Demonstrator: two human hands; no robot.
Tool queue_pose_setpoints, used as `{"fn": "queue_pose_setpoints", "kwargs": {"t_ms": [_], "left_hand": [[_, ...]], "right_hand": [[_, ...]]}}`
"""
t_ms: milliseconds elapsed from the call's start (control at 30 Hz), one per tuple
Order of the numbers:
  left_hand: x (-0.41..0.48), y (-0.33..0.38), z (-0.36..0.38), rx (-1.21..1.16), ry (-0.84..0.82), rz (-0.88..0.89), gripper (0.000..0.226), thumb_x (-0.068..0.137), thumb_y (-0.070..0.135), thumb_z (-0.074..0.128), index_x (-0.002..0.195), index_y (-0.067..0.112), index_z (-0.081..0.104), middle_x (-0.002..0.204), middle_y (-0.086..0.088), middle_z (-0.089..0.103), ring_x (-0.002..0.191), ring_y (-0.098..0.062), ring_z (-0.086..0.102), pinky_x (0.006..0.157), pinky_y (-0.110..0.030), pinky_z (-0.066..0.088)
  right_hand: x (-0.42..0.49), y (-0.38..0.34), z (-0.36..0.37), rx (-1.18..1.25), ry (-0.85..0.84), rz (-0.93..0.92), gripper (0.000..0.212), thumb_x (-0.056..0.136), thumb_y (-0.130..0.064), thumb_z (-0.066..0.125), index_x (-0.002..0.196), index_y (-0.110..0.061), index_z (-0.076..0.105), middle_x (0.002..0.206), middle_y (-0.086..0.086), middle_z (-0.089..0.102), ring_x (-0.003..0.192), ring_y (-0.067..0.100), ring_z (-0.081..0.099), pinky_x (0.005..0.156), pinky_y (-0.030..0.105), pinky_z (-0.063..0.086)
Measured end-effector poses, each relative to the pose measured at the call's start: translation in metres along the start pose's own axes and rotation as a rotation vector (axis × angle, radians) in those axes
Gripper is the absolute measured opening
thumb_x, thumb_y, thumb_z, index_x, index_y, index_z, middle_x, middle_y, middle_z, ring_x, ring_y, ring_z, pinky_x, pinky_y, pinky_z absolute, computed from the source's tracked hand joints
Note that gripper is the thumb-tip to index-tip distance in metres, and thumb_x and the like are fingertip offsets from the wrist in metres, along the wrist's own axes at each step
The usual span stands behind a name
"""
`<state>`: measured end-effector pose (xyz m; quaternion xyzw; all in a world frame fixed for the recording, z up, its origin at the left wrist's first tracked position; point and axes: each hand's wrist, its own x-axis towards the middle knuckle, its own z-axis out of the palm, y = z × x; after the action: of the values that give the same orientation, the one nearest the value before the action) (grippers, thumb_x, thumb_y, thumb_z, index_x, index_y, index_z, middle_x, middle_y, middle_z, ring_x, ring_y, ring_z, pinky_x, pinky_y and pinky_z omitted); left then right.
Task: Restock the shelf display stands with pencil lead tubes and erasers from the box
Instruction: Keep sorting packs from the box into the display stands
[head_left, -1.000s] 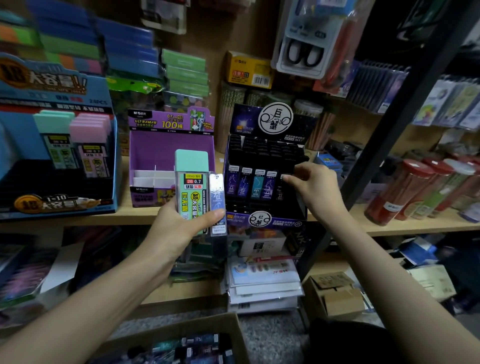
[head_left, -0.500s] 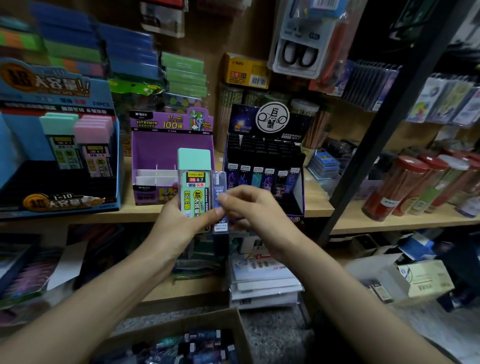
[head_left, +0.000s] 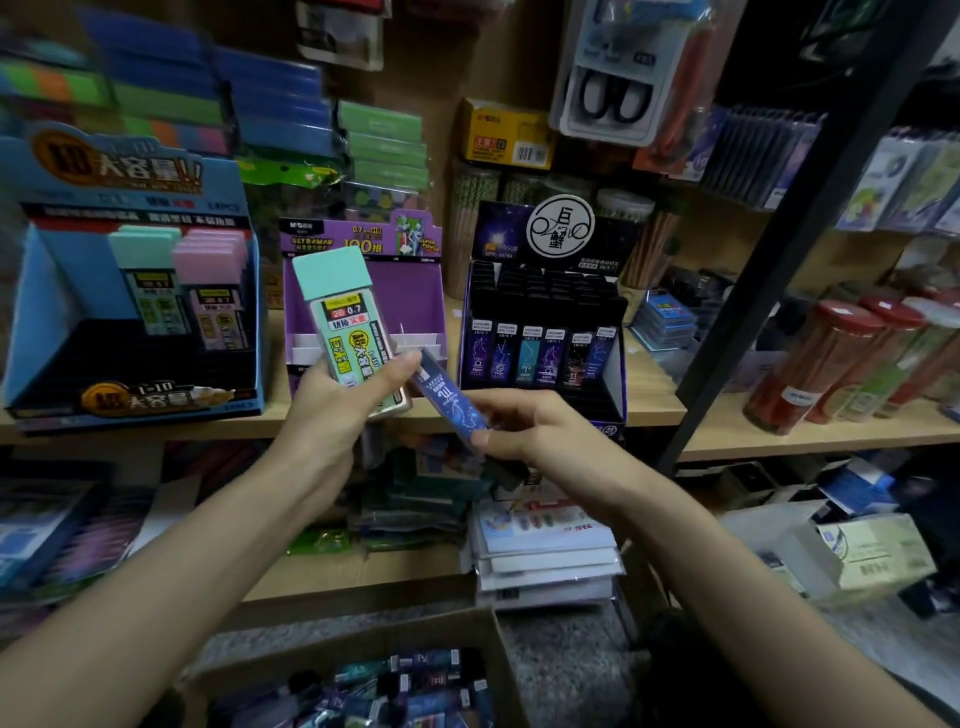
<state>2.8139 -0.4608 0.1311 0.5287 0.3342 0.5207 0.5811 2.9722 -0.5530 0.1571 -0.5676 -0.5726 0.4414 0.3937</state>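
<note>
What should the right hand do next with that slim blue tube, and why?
Probably draw the slim blue tube clear of the left hand, which grips the mint-capped case, and carry it to the dark constellation stand: the right hand pinches its lower end, and matching tubes stand there.

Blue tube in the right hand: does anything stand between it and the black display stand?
Nothing visible does. The blue tube, pinched by the right hand, has open air up to the black stand. Only the thumb of the left hand touches its upper end.
</note>
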Motion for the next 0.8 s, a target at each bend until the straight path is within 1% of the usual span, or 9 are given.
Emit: {"fn": "queue_pose_setpoints", "kwargs": {"t_ms": [100,167,333,433,500,567,633,733,800], "left_hand": [[-0.002,-0.001,0.0,0.011,-0.033,-0.021,0.034,0.057,0.031,0.074,0.087,0.022,0.064,0.073,0.014,0.071,0.073,0.001,0.066,0.066,-0.016,0.049],[-0.003,-0.002,-0.001,0.024,-0.041,-0.044,0.037,0.056,0.031,0.075,0.089,0.02,0.063,0.072,0.012,0.071,0.07,0.0,0.066,0.061,-0.017,0.049],[-0.014,-0.013,0.007,0.133,-0.135,-0.119,0.037,0.059,0.029,0.077,0.092,0.024,0.061,0.074,0.009,0.072,0.063,-0.001,0.066,0.049,-0.012,0.047],[-0.022,-0.023,0.02,0.189,-0.231,-0.148,0.035,0.066,0.02,0.078,0.095,0.024,0.061,0.082,0.007,0.073,0.073,-0.002,0.068,0.058,-0.013,0.05],[-0.026,-0.028,0.028,0.183,-0.291,-0.153,0.034,0.065,0.017,0.078,0.093,0.025,0.061,0.08,0.012,0.074,0.072,0.0,0.068,0.058,-0.01,0.049],[-0.029,-0.028,0.033,0.18,-0.327,-0.173,0.036,0.061,0.025,0.078,0.092,0.028,0.06,0.078,0.02,0.072,0.071,0.004,0.067,0.055,-0.007,0.047],[-0.029,-0.027,0.034,0.177,-0.328,-0.192,0.043,0.053,0.034,0.077,0.092,0.029,0.06,0.078,0.021,0.071,0.072,0.004,0.067,0.054,-0.007,0.048],[-0.025,-0.026,0.031,0.147,-0.314,-0.201,0.051,0.047,0.038,0.077,0.094,0.025,0.062,0.082,0.013,0.073,0.077,-0.003,0.069,0.059,-0.012,0.051],[-0.022,-0.024,0.029,0.152,-0.304,-0.2,0.052,0.047,0.038,0.077,0.094,0.024,0.062,0.082,0.013,0.073,0.077,-0.002,0.069,0.062,-0.014,0.051]], "right_hand": [[-0.004,-0.004,-0.013,-0.081,0.002,0.002,0.034,0.09,0.001,0.054,0.115,-0.022,0.06,0.085,-0.001,0.06,0.058,-0.006,0.057,0.053,0.008,0.042],[-0.004,-0.005,-0.023,-0.055,0.133,-0.005,0.03,0.086,0.001,0.06,0.112,-0.015,0.062,0.083,0.003,0.06,0.058,0.001,0.061,0.053,0.012,0.047],[0.002,0.0,-0.034,0.32,0.537,-0.093,0.039,0.077,-0.002,0.072,0.111,-0.012,0.057,0.079,0.002,0.069,0.064,0.009,0.066,0.058,0.018,0.052],[0.007,0.003,-0.03,0.45,0.606,-0.111,0.027,0.078,-0.004,0.072,0.101,-0.008,0.059,0.08,0.007,0.071,0.072,0.016,0.066,0.068,0.023,0.055],[0.008,0.002,-0.029,0.417,0.574,-0.112,0.018,0.079,-0.005,0.071,0.093,-0.008,0.061,0.081,0.008,0.072,0.074,0.018,0.066,0.069,0.026,0.055],[0.007,-0.001,-0.037,0.367,0.556,-0.145,0.018,0.078,-0.005,0.072,0.091,-0.009,0.061,0.073,0.001,0.071,0.067,0.014,0.065,0.061,0.022,0.054],[0.005,-0.007,-0.055,0.293,0.638,-0.223,0.021,0.076,-0.006,0.074,0.09,-0.013,0.06,0.067,-0.006,0.068,0.064,0.01,0.064,0.06,0.02,0.054],[0.002,-0.013,-0.09,0.109,0.805,-0.329,0.021,0.076,-0.013,0.076,0.091,-0.014,0.062,0.078,-0.003,0.065,0.08,0.016,0.066,0.073,0.027,0.057],[0.002,-0.008,-0.11,-0.084,0.883,-0.362,0.022,0.076,-0.016,0.076,0.094,-0.013,0.064,0.084,0.0,0.066,0.083,0.013,0.065,0.073,0.022,0.055]]}}
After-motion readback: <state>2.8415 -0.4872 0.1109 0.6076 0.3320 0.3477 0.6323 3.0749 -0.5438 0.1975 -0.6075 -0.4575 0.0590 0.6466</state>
